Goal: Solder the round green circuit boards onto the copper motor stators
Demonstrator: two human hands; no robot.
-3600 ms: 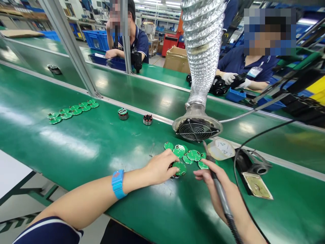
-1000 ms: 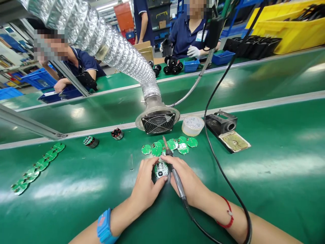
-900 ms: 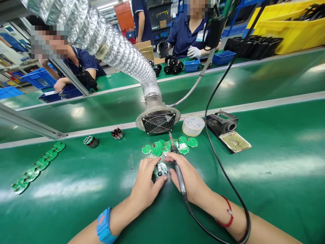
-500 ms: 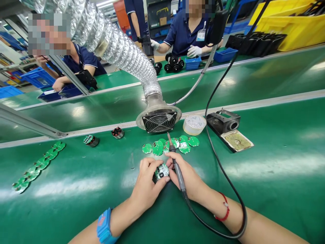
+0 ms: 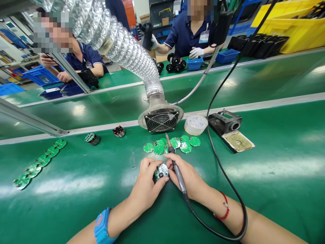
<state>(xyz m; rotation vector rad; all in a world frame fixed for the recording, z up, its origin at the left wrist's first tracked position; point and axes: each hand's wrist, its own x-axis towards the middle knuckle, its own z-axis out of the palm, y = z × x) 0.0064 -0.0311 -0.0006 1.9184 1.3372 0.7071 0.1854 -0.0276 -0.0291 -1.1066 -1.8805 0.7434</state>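
Note:
Between the thumb and fingers of my left hand (image 5: 144,184) is a small round circuit board (image 5: 161,171), with a dark part on its face. A soldering iron (image 5: 179,178) lies in the grip of my right hand (image 5: 186,176), its tip pointing up and away from me. The right fingertips come close to the board's right edge; whether they touch it I cannot tell. Just beyond my hands lies a cluster of green round circuit boards (image 5: 159,147). A blue wrist strap (image 5: 103,226) circles my left wrist, a red cord bracelet (image 5: 223,206) my right.
A fume extractor fan (image 5: 162,121) hangs ahead, beside a tape roll (image 5: 196,124). The iron stand with sponge (image 5: 238,141) sits right. The iron's black cable (image 5: 225,176) loops over my right forearm. Leftward are motor stators (image 5: 92,139) and a row of boards (image 5: 43,160). Co-workers sit across.
The view has shifted slightly. My hands keep nearly the same pose on the board and the soldering iron. Across the bench, a co-worker's gloved hand has raised a dark part a little.

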